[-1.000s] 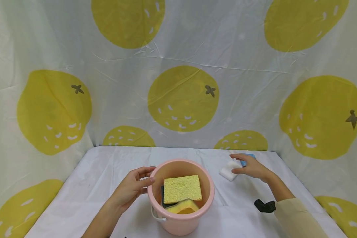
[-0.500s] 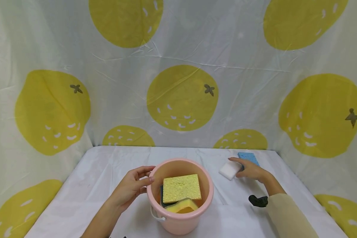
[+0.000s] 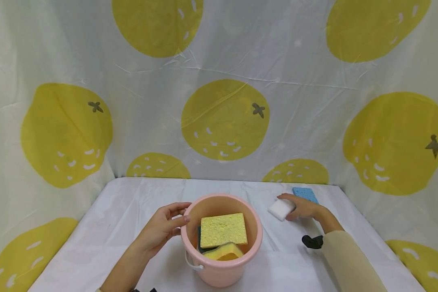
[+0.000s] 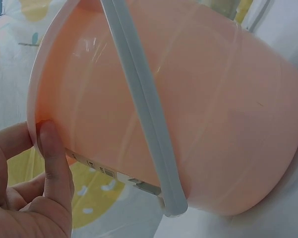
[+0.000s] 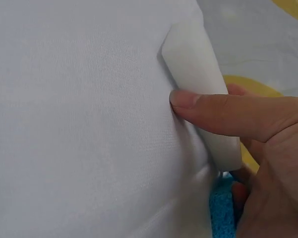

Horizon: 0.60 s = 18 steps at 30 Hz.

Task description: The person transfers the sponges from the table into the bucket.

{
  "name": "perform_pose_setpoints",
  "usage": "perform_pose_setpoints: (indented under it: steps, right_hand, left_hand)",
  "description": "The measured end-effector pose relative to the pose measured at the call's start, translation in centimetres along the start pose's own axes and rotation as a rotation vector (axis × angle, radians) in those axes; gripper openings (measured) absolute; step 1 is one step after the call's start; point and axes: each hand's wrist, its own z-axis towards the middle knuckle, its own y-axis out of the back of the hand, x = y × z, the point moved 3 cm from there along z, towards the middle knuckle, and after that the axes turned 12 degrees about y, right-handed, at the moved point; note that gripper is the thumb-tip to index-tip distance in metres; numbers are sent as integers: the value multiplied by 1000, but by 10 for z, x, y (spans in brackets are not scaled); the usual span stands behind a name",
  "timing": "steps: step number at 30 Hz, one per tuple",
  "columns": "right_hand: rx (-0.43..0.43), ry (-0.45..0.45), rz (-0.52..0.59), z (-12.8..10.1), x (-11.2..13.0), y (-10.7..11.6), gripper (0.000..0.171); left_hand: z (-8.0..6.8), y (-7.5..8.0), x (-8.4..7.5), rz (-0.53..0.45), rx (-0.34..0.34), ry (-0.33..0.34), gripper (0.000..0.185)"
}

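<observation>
A pink bucket [image 3: 219, 276] with a white handle stands near the table's front. Inside it lie a flat yellow sponge [image 3: 223, 230], a second yellow sponge [image 3: 224, 252] and a dark one, mostly hidden. My left hand [image 3: 166, 226] holds the bucket's left rim; in the left wrist view the thumb [image 4: 52, 163] presses the bucket [image 4: 198, 99] just under the rim. My right hand [image 3: 302, 207] grips a white sponge [image 3: 280, 209] on the cloth to the bucket's right, with the thumb [image 5: 223, 111] across the white sponge [image 5: 193, 64]. A blue sponge [image 3: 304, 193] lies just behind that hand.
A white cloth [image 3: 124, 219] covers the table. A curtain printed with large yellow fruit [image 3: 224, 119] closes it in at the back and on both sides. A black wrist strap [image 3: 312, 241] sits on my right sleeve.
My right hand has drawn back off the blue sponge, uncovering it, and has closed round the white sponge. The left hand and the bucket have stayed put.
</observation>
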Motion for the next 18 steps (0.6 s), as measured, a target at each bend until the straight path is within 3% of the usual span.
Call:
perform_pose_setpoints:
  steps: [4, 18]
  right_hand:
    - [-33, -29, 0, 1, -1, 2, 76]
    - [-130, -8, 37, -1, -2, 6, 68]
  left_hand:
    - [0, 0, 0, -2, -2, 0, 54]
    - [0, 0, 0, -6, -11, 9, 55]
